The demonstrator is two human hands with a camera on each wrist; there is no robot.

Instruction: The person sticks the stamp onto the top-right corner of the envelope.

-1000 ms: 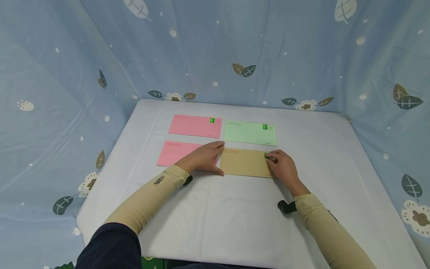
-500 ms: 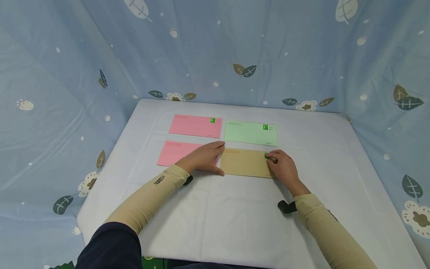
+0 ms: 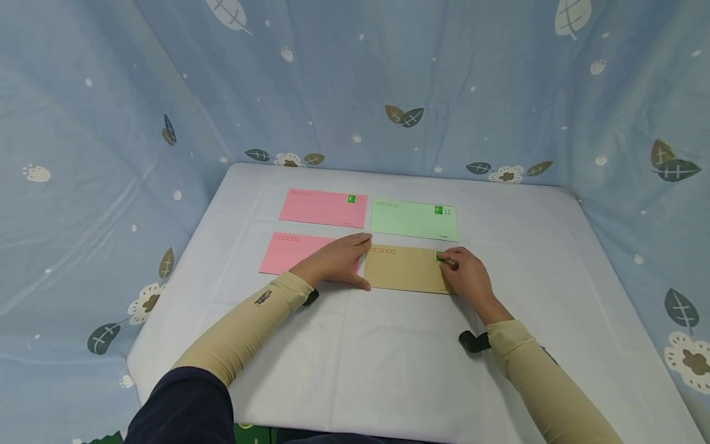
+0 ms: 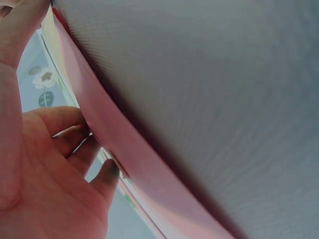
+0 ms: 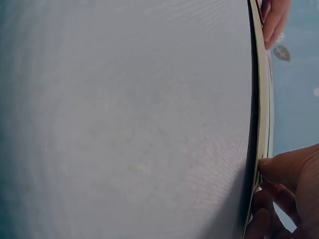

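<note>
A tan envelope [image 3: 405,271] lies flat at the table's middle in the head view. My left hand [image 3: 338,256] rests with fingers extended across the right part of a pink envelope [image 3: 288,254], its fingertips and thumb reaching the tan envelope's left edge. A small green stamp [image 3: 440,255] sits at the tan envelope's upper right corner. My right hand [image 3: 466,277] pinches at this stamp with thumb and forefinger, covering part of it. The right wrist view shows the curled fingers [image 5: 279,167] close against the envelope surface.
Behind lie another pink envelope [image 3: 322,209] with a green stamp and a light green envelope [image 3: 407,221] with a similar stamp. All rest on a white-covered table [image 3: 355,357]. A blue patterned curtain [image 3: 355,80] surrounds its far and side edges.
</note>
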